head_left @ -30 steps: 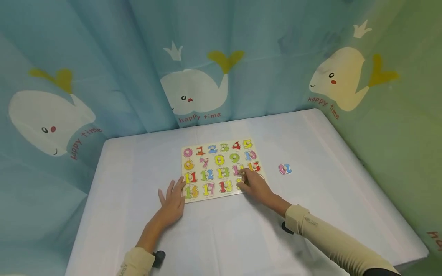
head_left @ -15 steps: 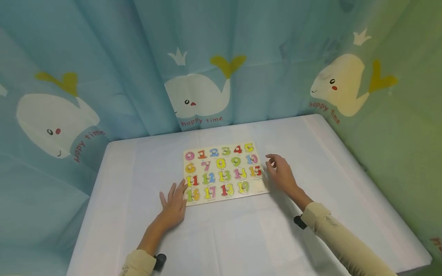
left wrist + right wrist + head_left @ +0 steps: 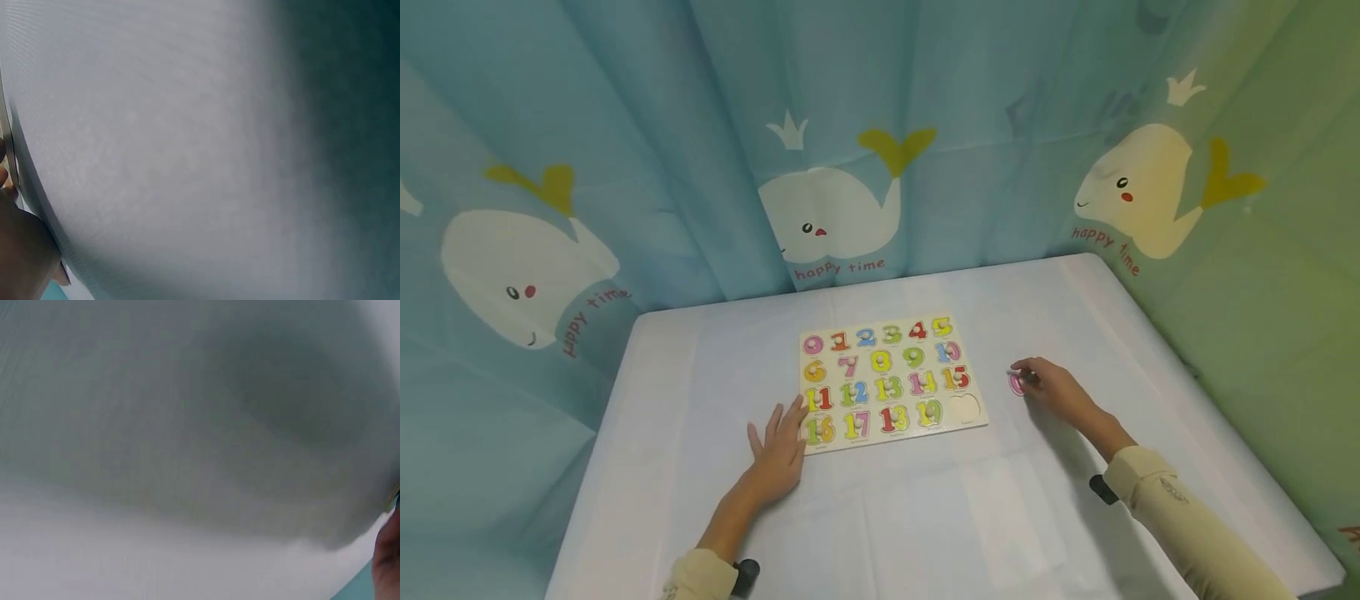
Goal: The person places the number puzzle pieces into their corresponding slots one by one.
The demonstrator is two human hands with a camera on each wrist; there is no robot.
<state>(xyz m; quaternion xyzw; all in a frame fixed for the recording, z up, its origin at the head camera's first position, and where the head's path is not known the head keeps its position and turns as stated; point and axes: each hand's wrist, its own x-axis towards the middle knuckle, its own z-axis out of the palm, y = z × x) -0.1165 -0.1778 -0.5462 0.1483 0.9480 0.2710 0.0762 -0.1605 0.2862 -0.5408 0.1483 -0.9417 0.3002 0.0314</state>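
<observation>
A wooden number puzzle board [image 3: 868, 446] lies on the table, filled with knobbed number pieces except for one bare recess [image 3: 965, 407] at its lower right corner. My left hand [image 3: 778, 458] rests with spread fingers against the board's left edge, fingertips over it. To the right of the board, my right hand [image 3: 1063, 396] pinches a number puzzle piece [image 3: 1016, 384] with thumb and fingertips. Only the pink zero side of that piece shows; the fingers cover the rest. Both wrist views catch just a sliver of the left hand [image 3: 25, 250] and the right hand [image 3: 389, 556].
A white cloth covers the table [image 3: 887, 517]. Behind it hangs a blue curtain [image 3: 700, 167] with printed whales, and a green one [image 3: 1285, 333] borders the right side.
My right hand has left the board's lower right area and moved right to the loose 20 piece, which it now grips. The left hand stays at the board's edge.
</observation>
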